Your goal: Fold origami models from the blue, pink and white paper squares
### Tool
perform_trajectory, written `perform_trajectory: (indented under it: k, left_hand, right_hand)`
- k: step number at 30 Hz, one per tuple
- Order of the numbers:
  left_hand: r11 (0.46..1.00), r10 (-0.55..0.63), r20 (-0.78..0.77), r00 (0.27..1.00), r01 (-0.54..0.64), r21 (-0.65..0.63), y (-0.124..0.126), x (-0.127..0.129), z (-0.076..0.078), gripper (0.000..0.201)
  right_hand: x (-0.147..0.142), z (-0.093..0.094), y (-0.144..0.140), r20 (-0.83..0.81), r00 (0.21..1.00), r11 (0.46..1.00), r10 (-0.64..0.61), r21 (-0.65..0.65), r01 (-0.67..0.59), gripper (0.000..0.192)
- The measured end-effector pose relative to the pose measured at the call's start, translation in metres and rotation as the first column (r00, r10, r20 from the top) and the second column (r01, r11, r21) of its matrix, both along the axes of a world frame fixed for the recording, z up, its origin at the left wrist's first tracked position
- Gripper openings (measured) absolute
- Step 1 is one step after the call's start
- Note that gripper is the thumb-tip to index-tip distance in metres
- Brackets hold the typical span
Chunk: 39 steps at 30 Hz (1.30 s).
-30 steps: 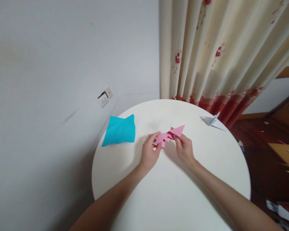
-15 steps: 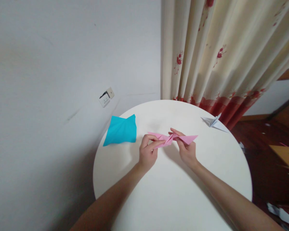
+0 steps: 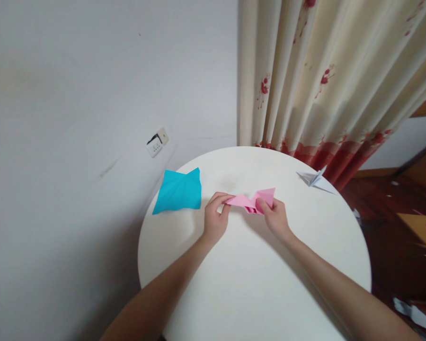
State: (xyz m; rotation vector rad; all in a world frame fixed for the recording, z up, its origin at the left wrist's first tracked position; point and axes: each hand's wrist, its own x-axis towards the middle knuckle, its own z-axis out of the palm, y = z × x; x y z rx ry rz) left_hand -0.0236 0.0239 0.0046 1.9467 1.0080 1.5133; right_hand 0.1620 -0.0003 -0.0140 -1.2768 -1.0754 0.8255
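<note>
Between my two hands is a pink folded paper [image 3: 239, 201], held a little above the white round table [image 3: 255, 293]. My left hand [image 3: 216, 215] pinches its left tip between thumb and fingers. My right hand [image 3: 276, 218] grips the right part, thumb on the near face and the other fingers mostly hidden behind it. Small layered folds show at the paper's lower middle edge. To the left lies a creased blue sheet of paper [image 3: 179, 192]. A white folded paper crane [image 3: 315, 180] rests at the table's far right edge.
A pale wall [image 3: 74, 118] with a power socket [image 3: 155, 147] borders the table's left side. Cream curtains [image 3: 305, 94] with red patterns hang behind it. On the dark floor [image 3: 383, 246] to the right are scattered paper pieces.
The pink paper has been turned in my hands, so its right part points up and the layered folds show below. My right hand has changed its grip, thumb now on the near face.
</note>
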Motion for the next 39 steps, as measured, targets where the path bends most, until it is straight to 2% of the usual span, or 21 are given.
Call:
perform_trajectory:
  k: [3,5,7,11,15,17,19,22,24,25,27,28,30,31,33,36,39]
  left_hand:
    - [0.992,-0.018,0.016,1.000,0.020,-0.122,0.006,0.002,-0.006,0.018]
    - [0.986,0.013,0.001,1.000,-0.012,-0.167,0.008,0.002,-0.007,0.020]
    - [0.981,0.045,-0.036,0.998,-0.051,-0.188,0.008,0.002,-0.007,0.023]
    - [0.977,0.036,-0.152,0.988,-0.066,-0.203,0.005,0.002,-0.008,0.027]
    - [0.965,-0.017,-0.183,0.983,-0.031,-0.259,0.005,0.003,-0.013,0.034]
    - [0.956,-0.043,-0.174,0.984,-0.011,-0.293,0.005,0.004,-0.014,0.039]
    - [0.953,-0.057,-0.166,0.985,0.004,-0.302,0.005,0.004,-0.012,0.035]
    - [0.954,-0.025,-0.175,0.984,-0.029,-0.299,0.003,0.003,-0.008,0.031]
    - [0.951,0.028,-0.188,0.982,-0.084,-0.297,0.003,0.001,-0.005,0.034]
    - [0.948,0.052,-0.192,0.980,-0.109,-0.298,0.003,0.000,-0.004,0.036]
    - [0.937,0.087,-0.187,0.978,-0.144,-0.319,0.003,-0.001,-0.003,0.038]
    - [0.929,0.097,-0.182,0.979,-0.154,-0.336,0.004,-0.001,-0.003,0.039]
    - [0.918,0.113,-0.175,0.978,-0.170,-0.358,0.004,-0.001,-0.003,0.039]
    - [0.918,0.119,-0.176,0.977,-0.176,-0.356,0.004,-0.001,-0.004,0.039]
    - [0.926,0.129,-0.193,0.973,-0.188,-0.329,0.004,-0.001,-0.004,0.041]
    - [0.924,0.129,-0.206,0.970,-0.193,-0.331,0.002,0.000,-0.004,0.040]
    - [0.898,0.102,-0.167,0.981,-0.163,-0.409,-0.002,0.003,-0.005,0.039]
  right_hand:
    - [0.002,0.000,0.004,-0.195,0.970,0.978,0.143,-0.122,-0.168,0.036]
    - [0.003,0.000,0.005,-0.278,0.946,0.955,0.169,-0.193,-0.227,0.034]
    - [0.004,0.000,0.005,-0.317,0.937,0.946,0.150,-0.229,-0.229,0.032]
    - [0.005,-0.001,0.006,-0.348,0.936,0.975,0.042,-0.190,-0.114,0.028]
    - [0.007,-0.001,0.007,-0.260,0.965,0.992,-0.043,-0.126,0.010,0.030]
    - [0.008,-0.003,0.009,-0.224,0.972,0.990,-0.068,-0.138,0.037,0.030]
    - [0.011,-0.007,0.012,-0.203,0.977,0.985,-0.068,-0.171,0.033,0.027]
    - [0.018,-0.016,0.018,-0.160,0.984,0.977,-0.078,-0.208,0.043,0.028]
    - [0.022,-0.018,0.020,-0.094,0.977,0.971,-0.189,-0.168,0.172,0.036]
    - [0.023,-0.017,0.019,-0.037,0.963,0.960,-0.267,-0.101,0.262,0.039]
    - [0.019,-0.009,0.010,0.121,0.907,0.911,-0.404,0.144,0.387,0.038]
    - [0.014,-0.004,0.003,0.230,0.881,0.896,-0.413,0.276,0.348,0.031]
    - [-0.001,0.007,-0.013,0.436,0.827,0.891,-0.356,0.424,0.160,0.013]
    - [-0.009,0.012,-0.020,0.525,0.788,0.892,-0.320,0.447,0.064,0.011]
    - [-0.026,0.016,-0.031,0.701,0.670,0.903,-0.246,0.416,-0.104,0.011]
    - [-0.041,0.014,-0.031,0.834,0.510,0.939,-0.213,0.319,-0.129,0.014]
    - [-0.041,0.007,-0.022,0.883,0.421,0.961,-0.208,0.265,-0.080,0.013]
